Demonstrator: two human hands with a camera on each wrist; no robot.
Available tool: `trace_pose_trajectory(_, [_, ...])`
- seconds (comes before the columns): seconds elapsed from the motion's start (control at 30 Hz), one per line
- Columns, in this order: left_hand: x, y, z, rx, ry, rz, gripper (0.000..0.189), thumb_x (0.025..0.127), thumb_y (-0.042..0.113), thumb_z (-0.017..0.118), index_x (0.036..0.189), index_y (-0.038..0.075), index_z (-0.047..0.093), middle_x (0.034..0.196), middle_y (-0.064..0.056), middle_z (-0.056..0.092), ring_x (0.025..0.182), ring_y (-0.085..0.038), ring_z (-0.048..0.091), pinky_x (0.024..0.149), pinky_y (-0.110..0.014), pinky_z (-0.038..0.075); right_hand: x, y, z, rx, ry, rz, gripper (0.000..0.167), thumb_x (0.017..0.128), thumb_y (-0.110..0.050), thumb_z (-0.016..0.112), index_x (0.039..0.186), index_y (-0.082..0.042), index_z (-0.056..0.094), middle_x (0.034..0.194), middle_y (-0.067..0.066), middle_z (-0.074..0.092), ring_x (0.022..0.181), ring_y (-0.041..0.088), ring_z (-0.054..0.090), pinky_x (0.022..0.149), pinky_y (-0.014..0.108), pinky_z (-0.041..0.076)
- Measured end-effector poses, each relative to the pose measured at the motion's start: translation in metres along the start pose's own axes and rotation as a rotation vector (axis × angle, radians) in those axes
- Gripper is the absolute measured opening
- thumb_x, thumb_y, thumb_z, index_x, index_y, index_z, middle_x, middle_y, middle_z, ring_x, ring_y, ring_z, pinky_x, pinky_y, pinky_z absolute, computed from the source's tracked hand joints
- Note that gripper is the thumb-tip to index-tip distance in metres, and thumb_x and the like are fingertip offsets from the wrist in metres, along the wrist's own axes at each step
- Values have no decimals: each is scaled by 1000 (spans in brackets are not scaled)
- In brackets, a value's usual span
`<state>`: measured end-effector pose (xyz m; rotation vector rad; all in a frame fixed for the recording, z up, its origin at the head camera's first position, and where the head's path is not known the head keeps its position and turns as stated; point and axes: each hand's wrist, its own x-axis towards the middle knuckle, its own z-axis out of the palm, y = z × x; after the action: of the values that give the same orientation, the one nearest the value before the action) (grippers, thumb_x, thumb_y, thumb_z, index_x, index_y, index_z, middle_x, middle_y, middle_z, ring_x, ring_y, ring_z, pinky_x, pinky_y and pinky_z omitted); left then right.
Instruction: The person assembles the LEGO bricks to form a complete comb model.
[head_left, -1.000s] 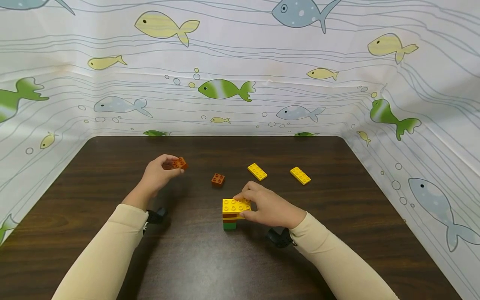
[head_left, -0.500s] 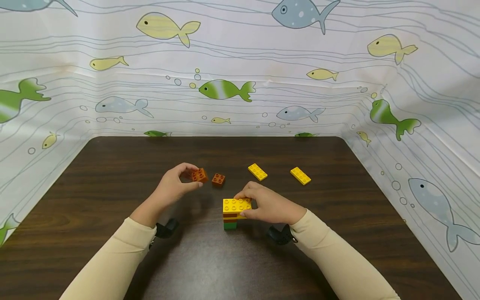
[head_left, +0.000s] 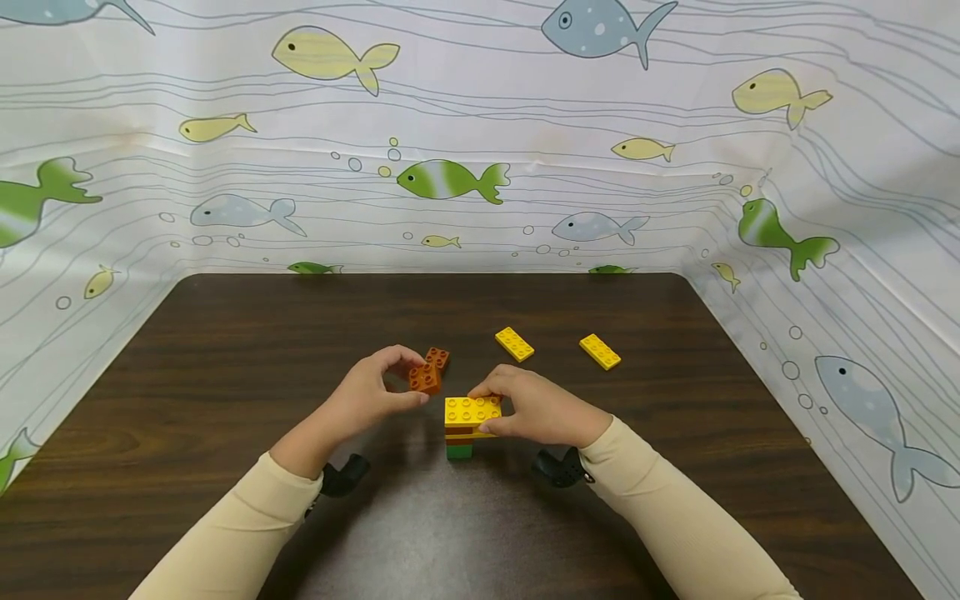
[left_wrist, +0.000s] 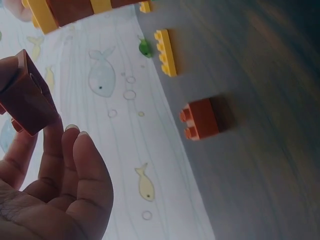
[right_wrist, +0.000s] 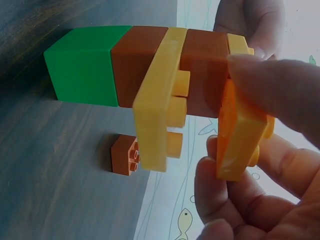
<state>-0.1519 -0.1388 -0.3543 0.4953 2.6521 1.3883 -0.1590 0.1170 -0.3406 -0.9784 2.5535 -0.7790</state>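
In the head view my left hand (head_left: 371, 390) holds a brown toy building brick (head_left: 425, 379) between thumb and fingers, just left of a brick tower. The left wrist view shows this brick (left_wrist: 32, 97) tilted, its hollow underside partly visible. My right hand (head_left: 536, 407) pinches the overhanging end of the yellow plate (head_left: 467, 410) on top of the tower. In the right wrist view the tower runs from a green brick (right_wrist: 85, 65) through a brown brick (right_wrist: 137, 65), a yellow plate (right_wrist: 152, 110) and another brown brick (right_wrist: 205, 70) to that top plate.
A loose brown brick (head_left: 438, 357) lies behind the held one, partly hidden by it. Two yellow plates (head_left: 514, 343) (head_left: 600, 352) rest farther back to the right. Fish-patterned cloth (head_left: 465, 225) borders the dark wooden table (head_left: 247, 350) behind and at the sides.
My left hand has carried the brown brick rightward and nearer, from the left of the loose brown brick to close beside the tower. The right hand has stayed on the top yellow plate.
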Motion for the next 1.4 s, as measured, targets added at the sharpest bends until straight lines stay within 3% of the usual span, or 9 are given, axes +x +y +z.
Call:
trace_pose_trajectory(0.33, [-4,10,6,-30,-48,38,38,84,13,74,117,3,58,105,-10,57,92,-30,54,73,-35,50,1,1,0,11,3,-14,39,83,-15,76,120,-5,65,110,1,59,92,14,55,86,38,50])
trace_pose_trajectory(0.9, [-4,17,16,2,-104,88,36,84,11,73,117,3,59,106,-7,55,96,-25,51,77,-34,49,1,0,-1,18,-4,-16,39,83,-15,76,120,-4,65,109,2,58,94,16,55,88,40,50])
trace_pose_trajectory(1.4, [-3,15,25,58,-91,150,33,83,11,75,112,6,61,99,-2,54,91,-19,50,75,-33,48,1,1,-1,27,-1,-19,40,84,-15,76,120,-3,64,109,3,58,93,15,55,88,39,51])
